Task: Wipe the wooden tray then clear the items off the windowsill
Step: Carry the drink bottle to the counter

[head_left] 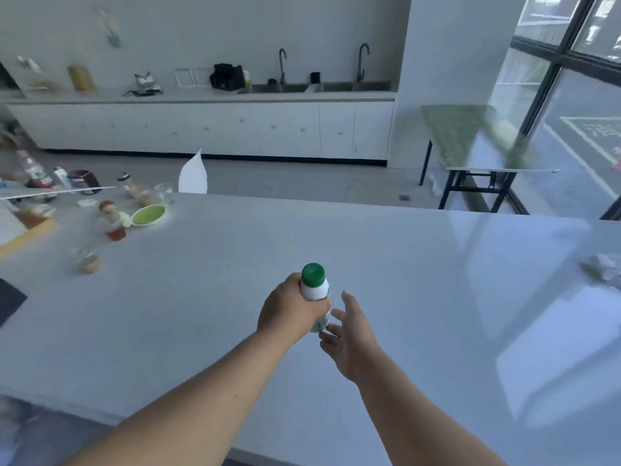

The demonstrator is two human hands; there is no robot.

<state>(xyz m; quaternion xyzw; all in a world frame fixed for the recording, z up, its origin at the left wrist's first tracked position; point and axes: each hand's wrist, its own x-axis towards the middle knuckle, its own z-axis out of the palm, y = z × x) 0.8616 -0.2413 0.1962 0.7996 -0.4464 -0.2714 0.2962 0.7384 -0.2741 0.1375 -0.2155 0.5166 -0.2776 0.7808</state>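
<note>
My left hand [289, 309] is closed around a white bottle with a green cap [314, 285], held upright over the middle of the large white table [420, 297]. My right hand [349, 334] is just to the right of the bottle, fingers spread and holding nothing, fingertips close to the bottle's lower part. The bottle's base is hidden by my fingers. No wooden tray or windowsill shows clearly in this view.
Several jars and bottles [112, 223] and a green-filled dish [149, 215] crowd the table's far left. A crumpled white cloth [601, 267] lies at the right edge. A folding table [470, 142] stands by the window; a sink counter [201, 95] runs along the back wall.
</note>
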